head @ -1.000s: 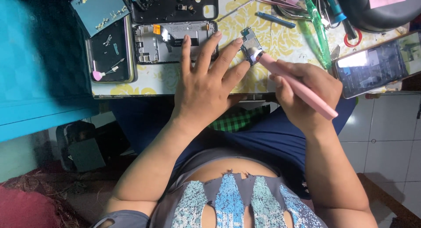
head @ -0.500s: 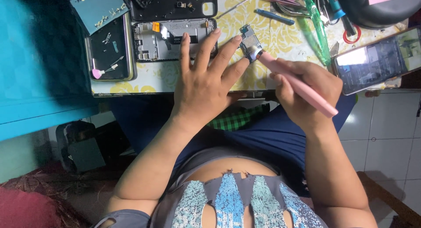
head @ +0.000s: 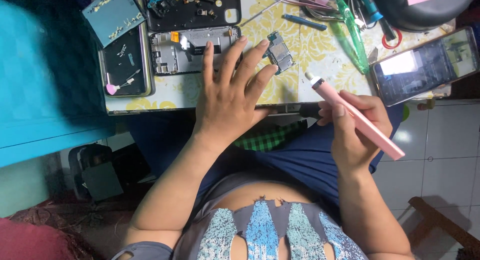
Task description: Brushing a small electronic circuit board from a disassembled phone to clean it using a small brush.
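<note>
Head view: my left hand [head: 227, 97] lies flat with fingers spread, grasping nothing; its fingertips [head: 265, 42] touch the small circuit board [head: 280, 52], which rests on the yellow-patterned table [head: 310, 45]. At 3 o'clock of that hand, my right hand [head: 357, 127] is closed around a pink pen-shaped tool [head: 357, 120], tip aimed toward 10 o'clock, near the board but apart from it. An opened phone frame [head: 185, 50] sits at 11 o'clock of the left hand. A lit phone [head: 425, 65] lies at 1 o'clock of the right hand.
</note>
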